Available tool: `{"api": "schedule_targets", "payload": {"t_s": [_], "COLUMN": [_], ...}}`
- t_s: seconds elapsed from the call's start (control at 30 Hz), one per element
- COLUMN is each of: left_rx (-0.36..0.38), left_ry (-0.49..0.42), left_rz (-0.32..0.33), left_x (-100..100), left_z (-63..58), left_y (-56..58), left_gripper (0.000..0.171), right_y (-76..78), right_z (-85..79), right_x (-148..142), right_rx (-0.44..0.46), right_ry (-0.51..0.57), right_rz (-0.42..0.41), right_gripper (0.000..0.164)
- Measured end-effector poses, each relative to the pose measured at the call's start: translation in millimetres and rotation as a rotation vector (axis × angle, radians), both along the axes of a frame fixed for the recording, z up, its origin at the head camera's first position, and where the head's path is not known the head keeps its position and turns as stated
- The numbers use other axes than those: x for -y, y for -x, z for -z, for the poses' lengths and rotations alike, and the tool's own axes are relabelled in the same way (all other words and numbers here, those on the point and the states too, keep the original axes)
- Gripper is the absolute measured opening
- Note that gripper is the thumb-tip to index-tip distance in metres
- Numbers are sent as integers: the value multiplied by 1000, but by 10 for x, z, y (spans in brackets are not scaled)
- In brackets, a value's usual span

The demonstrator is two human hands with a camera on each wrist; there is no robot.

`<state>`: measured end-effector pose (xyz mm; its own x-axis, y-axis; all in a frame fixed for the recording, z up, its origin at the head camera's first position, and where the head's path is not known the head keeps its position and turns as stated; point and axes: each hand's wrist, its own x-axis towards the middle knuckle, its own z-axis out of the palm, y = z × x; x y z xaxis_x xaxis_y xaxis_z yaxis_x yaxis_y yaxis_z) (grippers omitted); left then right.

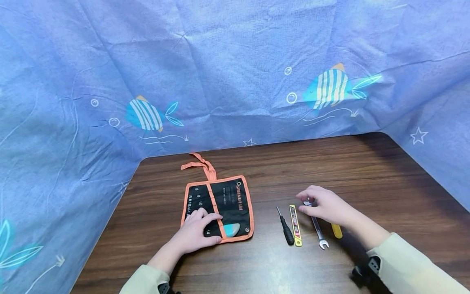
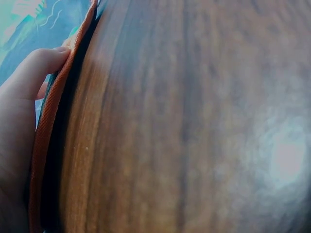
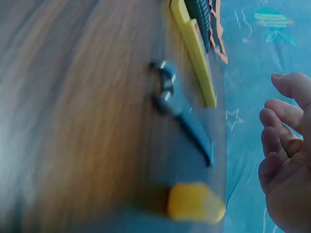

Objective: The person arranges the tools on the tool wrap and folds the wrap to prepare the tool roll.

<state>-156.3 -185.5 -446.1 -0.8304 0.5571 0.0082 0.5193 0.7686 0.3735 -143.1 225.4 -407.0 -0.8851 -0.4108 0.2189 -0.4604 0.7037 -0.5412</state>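
Observation:
My left hand rests on a black tool pouch with orange trim, its thumb along the near edge. In the left wrist view that thumb touches the orange border. A rounded teal-and-grey end shows on the pouch beside the hand. My right hand hovers over the upper end of a silver wrench. In the right wrist view the right hand has loosely bent fingers, apart from the wrench. A yellow-handled tool lies partly hidden under the right hand.
Left of the wrench lie a black-handled screwdriver and a flat yellow strip with a printed label. Orange ties extend from the pouch's far side. A blue fish-patterned curtain surrounds the wooden table.

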Motion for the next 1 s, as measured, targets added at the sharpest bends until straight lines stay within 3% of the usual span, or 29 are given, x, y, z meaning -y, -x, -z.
{"api": "schedule_targets", "payload": {"t_s": [0.4,1.0], "left_rx": [17,20], "left_ry": [-15,-22], "left_rz": [-9,-12], "left_x": [17,5], "left_z": [33,19], "left_y": [13,8], "left_gripper": [54,54], "right_y": [-93,-169], "right_z": [128,224], "right_x": [-310,-611], "right_rx": [47,-35], "right_ry": [-48,-107], "right_rz": [98,36], "right_gripper": [29,35]}}
